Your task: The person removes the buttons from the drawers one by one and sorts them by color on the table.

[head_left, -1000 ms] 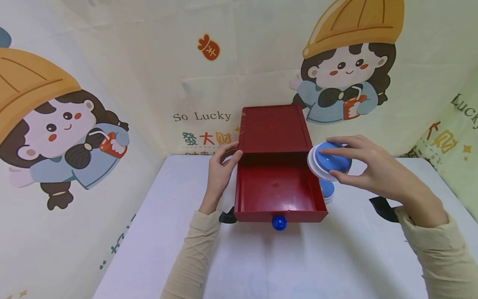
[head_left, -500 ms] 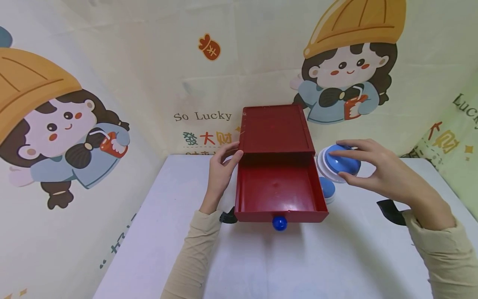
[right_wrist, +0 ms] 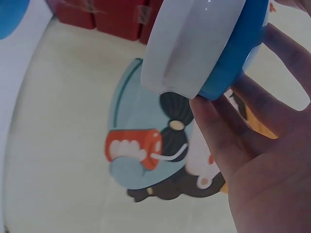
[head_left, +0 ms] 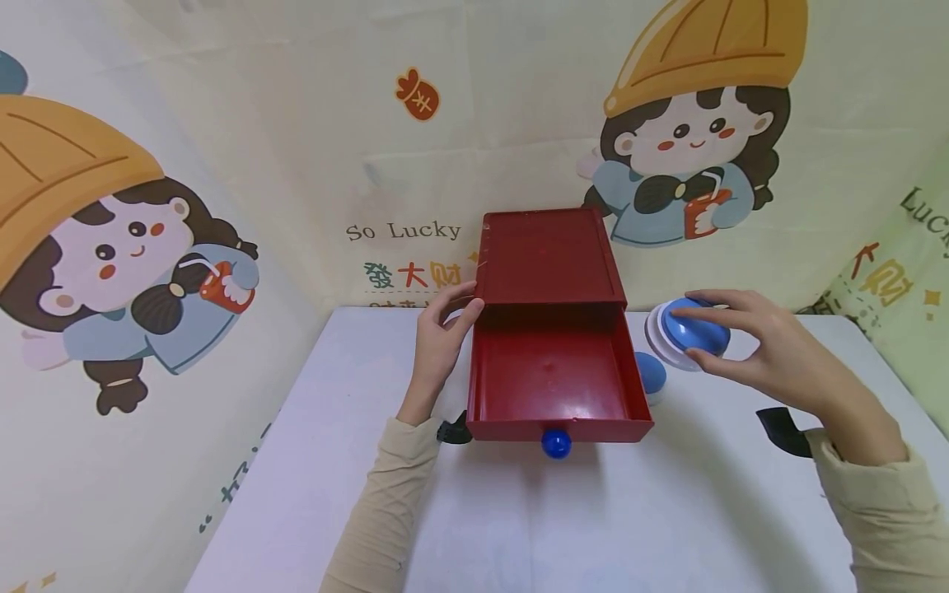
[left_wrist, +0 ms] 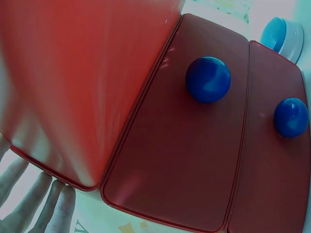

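Note:
In the head view my right hand (head_left: 778, 350) grips a round push-button-like thing (head_left: 697, 331), with a blue domed top and a wide white base. Its thumb and fingers are spread around the blue part; the right wrist view shows the white base (right_wrist: 187, 46) with a small notch in its rim. My left hand (head_left: 437, 342) rests fingertips and thumb against the left side of a red drawer cabinet (head_left: 549, 255). The cabinet's top drawer (head_left: 549, 383) is pulled out, nothing in it, its blue ball knob (head_left: 556, 444) facing me.
A second blue-and-white round thing (head_left: 650, 375) stands on the white table (head_left: 534, 527) close by the drawer's right side. Below the pulled-out drawer, two closed drawer fronts carry blue knobs (left_wrist: 208, 80). A printed cloth (head_left: 519, 99) hangs behind.
My right hand has carried the blue-and-white thing right and slightly down, away from the drawer's right edge. My left hand and the cabinet have stayed put.

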`<control>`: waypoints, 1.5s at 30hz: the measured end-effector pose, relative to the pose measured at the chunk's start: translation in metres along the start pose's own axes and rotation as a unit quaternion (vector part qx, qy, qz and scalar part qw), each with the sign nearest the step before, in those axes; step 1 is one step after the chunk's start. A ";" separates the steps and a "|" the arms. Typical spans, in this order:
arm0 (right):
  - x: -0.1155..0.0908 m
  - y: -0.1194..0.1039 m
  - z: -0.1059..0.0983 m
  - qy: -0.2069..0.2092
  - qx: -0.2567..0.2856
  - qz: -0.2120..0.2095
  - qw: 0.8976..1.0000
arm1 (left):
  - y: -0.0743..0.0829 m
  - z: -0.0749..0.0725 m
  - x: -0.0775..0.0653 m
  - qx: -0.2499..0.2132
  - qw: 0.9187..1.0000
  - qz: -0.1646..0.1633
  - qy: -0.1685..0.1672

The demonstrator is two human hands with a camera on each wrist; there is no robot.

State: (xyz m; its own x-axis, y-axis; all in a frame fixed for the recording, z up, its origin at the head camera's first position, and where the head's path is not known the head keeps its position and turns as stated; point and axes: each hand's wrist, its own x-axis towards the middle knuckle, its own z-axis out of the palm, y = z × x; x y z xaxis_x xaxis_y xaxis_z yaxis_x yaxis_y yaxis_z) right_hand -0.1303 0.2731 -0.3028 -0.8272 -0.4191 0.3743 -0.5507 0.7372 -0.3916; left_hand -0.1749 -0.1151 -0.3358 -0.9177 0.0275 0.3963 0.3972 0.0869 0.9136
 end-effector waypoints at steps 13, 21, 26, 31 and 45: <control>-0.013 0.030 0.015 0.013 0.033 0.027 0.999 | 0.000 0.000 0.000 0.002 1.000 0.001 0.001; -0.018 0.051 0.023 -0.005 0.036 0.059 0.998 | 0.002 0.000 0.000 0.004 1.000 -0.002 0.002; -0.022 0.062 0.029 -0.005 0.038 0.064 0.997 | 0.003 0.000 0.000 0.006 1.000 -0.001 0.003; -0.026 0.072 0.036 -0.011 0.036 0.069 0.997 | 0.003 0.000 0.000 0.007 1.000 0.001 0.003; -0.033 0.086 0.051 -0.038 0.069 0.102 0.992 | 0.002 0.001 -0.001 0.008 1.000 -0.001 0.003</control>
State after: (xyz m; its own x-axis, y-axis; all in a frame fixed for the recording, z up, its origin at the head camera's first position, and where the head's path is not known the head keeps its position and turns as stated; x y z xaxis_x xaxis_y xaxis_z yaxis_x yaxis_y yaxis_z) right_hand -0.1563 0.3231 -0.3916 -0.9261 -0.3109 0.2135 -0.3767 0.7334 -0.5658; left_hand -0.1728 -0.1143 -0.3346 -0.9185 0.0219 0.3948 0.3949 0.1029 0.9130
